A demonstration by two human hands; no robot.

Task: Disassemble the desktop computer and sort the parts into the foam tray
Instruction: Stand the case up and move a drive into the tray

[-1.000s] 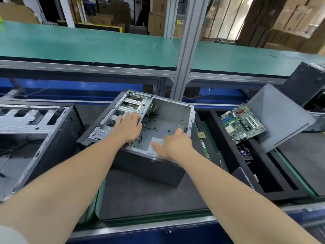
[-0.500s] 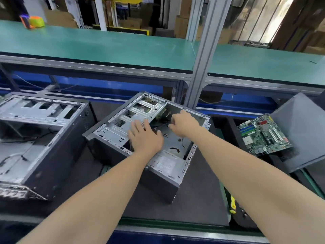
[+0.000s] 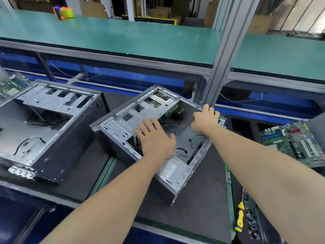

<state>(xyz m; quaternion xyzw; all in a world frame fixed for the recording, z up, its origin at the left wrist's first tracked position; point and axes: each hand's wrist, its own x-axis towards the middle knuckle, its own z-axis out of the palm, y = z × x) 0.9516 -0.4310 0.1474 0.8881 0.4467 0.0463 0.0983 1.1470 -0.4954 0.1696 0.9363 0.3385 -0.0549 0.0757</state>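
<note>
An open grey computer case [image 3: 121,125] lies on its side on the dark mat, stripped to its metal drive cage, a few black cables and a power supply [image 3: 171,170] at its near end. My left hand [image 3: 154,138] rests flat, fingers spread, on the drive cage plate. My right hand [image 3: 205,118] grips the case's far top edge with curled fingers. A green motherboard [image 3: 295,143] lies in the black foam tray [image 3: 253,125] at the right.
A second empty case [image 3: 52,124] lies to the left, with another green board [image 3: 10,87] at the far left edge. An aluminium post [image 3: 221,64] stands behind the case. A yellow-handled screwdriver [image 3: 239,217] lies at the lower right. A green shelf [image 3: 123,36] runs above.
My right hand has moved from inside the case to its far edge and now grips it. The case has turned and shifted left along the mat. My left hand stays flat on the drive cage.
</note>
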